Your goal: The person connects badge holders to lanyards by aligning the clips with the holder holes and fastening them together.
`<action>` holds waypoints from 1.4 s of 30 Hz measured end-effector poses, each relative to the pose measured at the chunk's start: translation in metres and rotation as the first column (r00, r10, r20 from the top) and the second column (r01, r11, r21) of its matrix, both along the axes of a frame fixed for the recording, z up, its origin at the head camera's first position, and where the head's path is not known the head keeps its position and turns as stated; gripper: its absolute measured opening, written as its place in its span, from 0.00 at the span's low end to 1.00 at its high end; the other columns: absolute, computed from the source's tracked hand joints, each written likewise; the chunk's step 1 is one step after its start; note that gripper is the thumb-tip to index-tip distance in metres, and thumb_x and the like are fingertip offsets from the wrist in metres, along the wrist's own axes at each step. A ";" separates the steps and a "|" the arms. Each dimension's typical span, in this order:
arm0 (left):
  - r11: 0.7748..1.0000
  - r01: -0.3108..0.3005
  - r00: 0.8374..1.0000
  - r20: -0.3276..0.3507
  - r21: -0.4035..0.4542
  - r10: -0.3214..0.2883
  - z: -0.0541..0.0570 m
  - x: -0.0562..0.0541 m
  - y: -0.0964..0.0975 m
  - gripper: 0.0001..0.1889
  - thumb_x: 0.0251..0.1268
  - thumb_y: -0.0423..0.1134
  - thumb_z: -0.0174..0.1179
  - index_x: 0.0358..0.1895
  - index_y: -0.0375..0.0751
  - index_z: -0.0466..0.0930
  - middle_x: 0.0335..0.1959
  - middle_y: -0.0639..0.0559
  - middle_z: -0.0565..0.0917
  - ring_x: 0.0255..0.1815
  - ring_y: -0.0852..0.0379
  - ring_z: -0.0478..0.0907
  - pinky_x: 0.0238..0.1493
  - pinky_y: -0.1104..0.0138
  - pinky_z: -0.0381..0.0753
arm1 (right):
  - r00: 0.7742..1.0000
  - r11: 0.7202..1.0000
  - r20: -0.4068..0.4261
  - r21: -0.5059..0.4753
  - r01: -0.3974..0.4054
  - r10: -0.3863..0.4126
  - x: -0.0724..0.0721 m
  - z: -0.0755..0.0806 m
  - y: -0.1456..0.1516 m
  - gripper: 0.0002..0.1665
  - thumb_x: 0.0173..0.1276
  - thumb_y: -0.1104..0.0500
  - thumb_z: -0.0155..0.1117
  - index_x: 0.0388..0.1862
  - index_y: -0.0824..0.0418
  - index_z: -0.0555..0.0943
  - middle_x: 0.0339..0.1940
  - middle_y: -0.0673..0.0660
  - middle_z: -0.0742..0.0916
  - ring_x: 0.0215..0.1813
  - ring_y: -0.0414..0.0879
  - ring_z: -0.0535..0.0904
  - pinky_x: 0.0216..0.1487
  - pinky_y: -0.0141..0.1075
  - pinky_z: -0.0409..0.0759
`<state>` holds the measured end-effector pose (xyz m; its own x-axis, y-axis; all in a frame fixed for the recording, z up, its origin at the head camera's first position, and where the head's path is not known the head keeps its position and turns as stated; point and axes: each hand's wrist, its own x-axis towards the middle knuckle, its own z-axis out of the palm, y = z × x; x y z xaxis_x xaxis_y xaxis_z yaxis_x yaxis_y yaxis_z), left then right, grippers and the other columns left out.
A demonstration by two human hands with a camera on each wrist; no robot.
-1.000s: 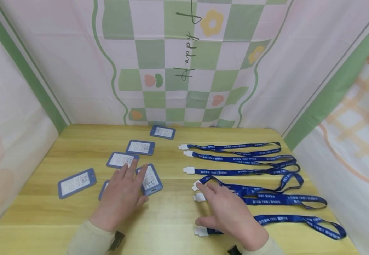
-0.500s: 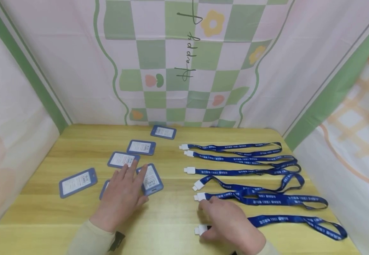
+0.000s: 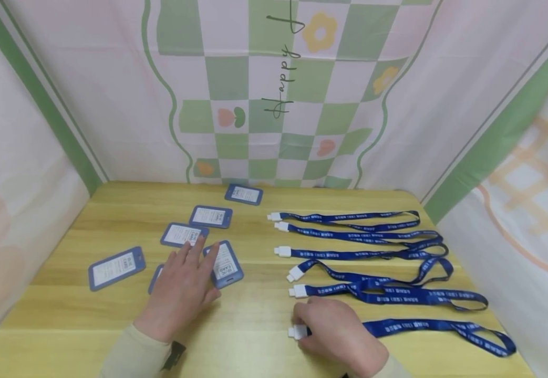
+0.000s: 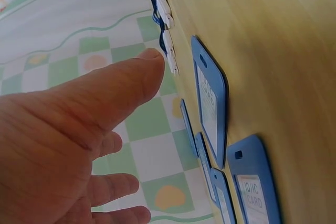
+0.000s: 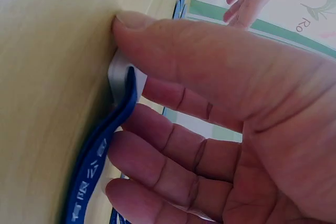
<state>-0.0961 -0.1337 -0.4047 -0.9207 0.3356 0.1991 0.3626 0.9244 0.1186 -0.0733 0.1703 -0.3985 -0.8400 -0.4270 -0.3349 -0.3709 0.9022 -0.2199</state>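
Note:
My right hand (image 3: 337, 333) pinches the white clip (image 3: 297, 332) of the nearest blue lanyard (image 3: 392, 328) between thumb and fingers. In the right wrist view the thumb lies over the clip (image 5: 119, 74), and the printed strap (image 5: 92, 161) trails away from it. My left hand (image 3: 179, 294), fingers extended, is over the blue card holders; it partly hides one holder (image 3: 156, 278) and overlaps another (image 3: 184, 234). In the left wrist view its thumb stands apart from the holders (image 4: 210, 103), with nothing held. Just right of its fingers lies a tilted card holder (image 3: 225, 264).
Several more blue lanyards (image 3: 349, 218) lie in rows on the right of the wooden table (image 3: 259, 315), white clips facing left. Other card holders lie at the left (image 3: 116, 268) and toward the back (image 3: 244, 194). Patterned curtains (image 3: 274, 94) enclose the table behind and at both sides.
My right hand has come down from the middle lanyard clips to the nearest one and now pinches it; that clip has shifted slightly away from me. The left hand has stayed in place.

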 end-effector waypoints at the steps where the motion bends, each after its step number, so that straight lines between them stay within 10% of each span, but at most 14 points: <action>1: 1.000 -0.001 1.000 0.003 0.001 0.001 0.000 0.000 0.000 0.49 0.58 0.57 0.75 0.79 0.39 0.65 0.79 0.30 0.64 0.75 0.26 0.66 0.74 0.33 0.67 | 1.000 1.000 -0.003 -0.001 -0.002 0.002 0.000 0.000 0.000 0.15 0.57 0.48 0.82 0.42 0.43 0.87 0.30 0.39 0.81 0.30 0.36 0.72 0.31 0.32 0.75; 42: 0.999 0.017 0.994 0.108 -0.029 -0.014 -0.007 -0.004 0.010 0.44 0.63 0.56 0.71 0.79 0.42 0.66 0.77 0.32 0.67 0.76 0.27 0.65 0.75 0.33 0.66 | 0.995 0.998 -0.085 -0.040 -0.050 0.047 -0.003 -0.008 -0.011 0.12 0.59 0.48 0.81 0.39 0.43 0.87 0.30 0.39 0.82 0.31 0.35 0.72 0.33 0.32 0.77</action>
